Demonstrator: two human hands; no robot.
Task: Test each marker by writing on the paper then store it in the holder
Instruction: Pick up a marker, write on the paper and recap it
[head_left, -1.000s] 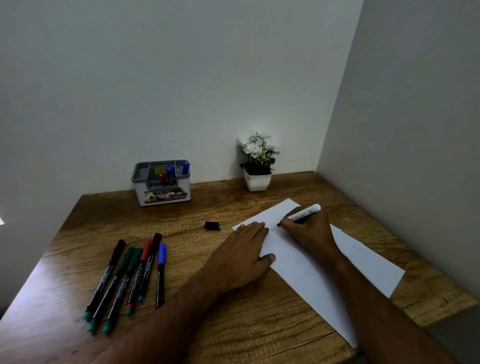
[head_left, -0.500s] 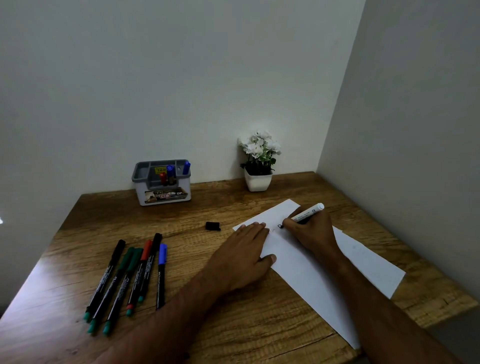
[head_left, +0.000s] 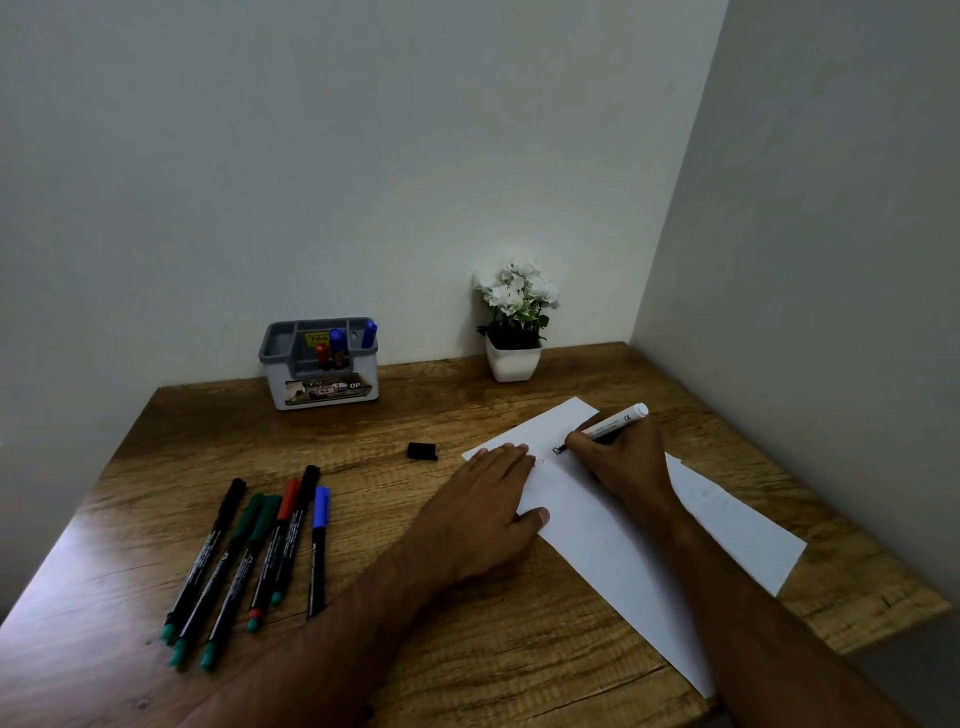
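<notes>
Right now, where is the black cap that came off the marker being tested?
In the head view the black cap lies on the wooden table, just left of the paper, beyond the left hand and in front of the holder.

Left hand (head_left: 491, 512) lies flat, palm down, fingers straight and together, thumb out to the side. Right hand (head_left: 621, 460) is curled in a writing grip, fingers apparently pinching near the tip. Both forearms reach forward.
</notes>
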